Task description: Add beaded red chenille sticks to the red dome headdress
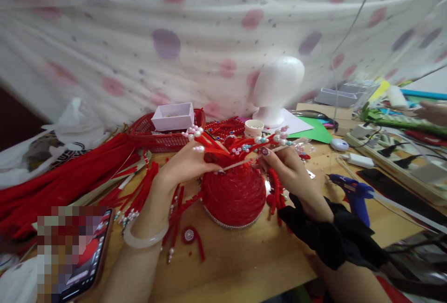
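On the wooden table stands a red dome-shaped headpiece (pixel 233 196) with a beaded rim. Red fuzzy stems tipped with pearl beads (pixel 281 136) spread from its top. My left hand (pixel 188 161) reaches around the left of the top, thumb pressed at one end of a thin pale strip (pixel 240 163). My right hand (pixel 289 165), closed at the other side, has its thumb and fingers at the strip's right end. The strip runs slantwise across the front of the headpiece's top. Some of my left fingers are hidden behind the red stems.
A red basket (pixel 139 136) with a white box (pixel 173 117) stands behind, near a white foam head (pixel 279 84). A blue glue gun (pixel 356 196) and power strip (pixel 401 168) lie right. A phone (pixel 101 247) and red bundles (pixel 70 177) lie left. Another person's hand (pixel 433 113) shows far right.
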The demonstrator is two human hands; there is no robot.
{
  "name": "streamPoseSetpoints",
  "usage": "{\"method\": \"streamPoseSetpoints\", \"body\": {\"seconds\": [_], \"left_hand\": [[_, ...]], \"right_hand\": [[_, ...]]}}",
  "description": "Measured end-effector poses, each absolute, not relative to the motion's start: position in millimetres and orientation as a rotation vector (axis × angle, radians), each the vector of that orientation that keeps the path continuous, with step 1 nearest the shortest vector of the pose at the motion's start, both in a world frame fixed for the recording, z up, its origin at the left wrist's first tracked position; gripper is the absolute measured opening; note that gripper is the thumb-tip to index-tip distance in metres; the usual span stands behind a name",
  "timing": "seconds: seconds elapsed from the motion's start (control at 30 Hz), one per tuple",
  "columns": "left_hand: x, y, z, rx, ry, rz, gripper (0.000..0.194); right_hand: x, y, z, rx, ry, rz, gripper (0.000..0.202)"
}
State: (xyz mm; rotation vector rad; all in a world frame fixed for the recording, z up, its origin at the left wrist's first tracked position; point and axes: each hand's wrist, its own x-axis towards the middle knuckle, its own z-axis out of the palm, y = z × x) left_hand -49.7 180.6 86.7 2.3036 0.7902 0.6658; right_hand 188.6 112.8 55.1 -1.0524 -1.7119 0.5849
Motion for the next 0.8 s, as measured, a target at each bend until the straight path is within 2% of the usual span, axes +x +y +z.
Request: {"method": "streamPoseSetpoints", "body": {"seconds": [0.3, 0.6, 0.8], "left_hand": [[-53, 183, 84, 2.346, 0.854, 0.611, 0.015], [-53, 177, 89, 2.371, 1.012, 0.475, 0.033], [-61, 179, 92, 2.341, 0.856, 0.488, 0.026]], "right_hand": [[182, 108, 54, -1.061, -1.620, 0.571, 0.043], [184, 94, 50, -0.912, -1.664, 0.658, 0.018], [184, 90, 59, -0.917, -1.596, 0.723, 0.016]]}}
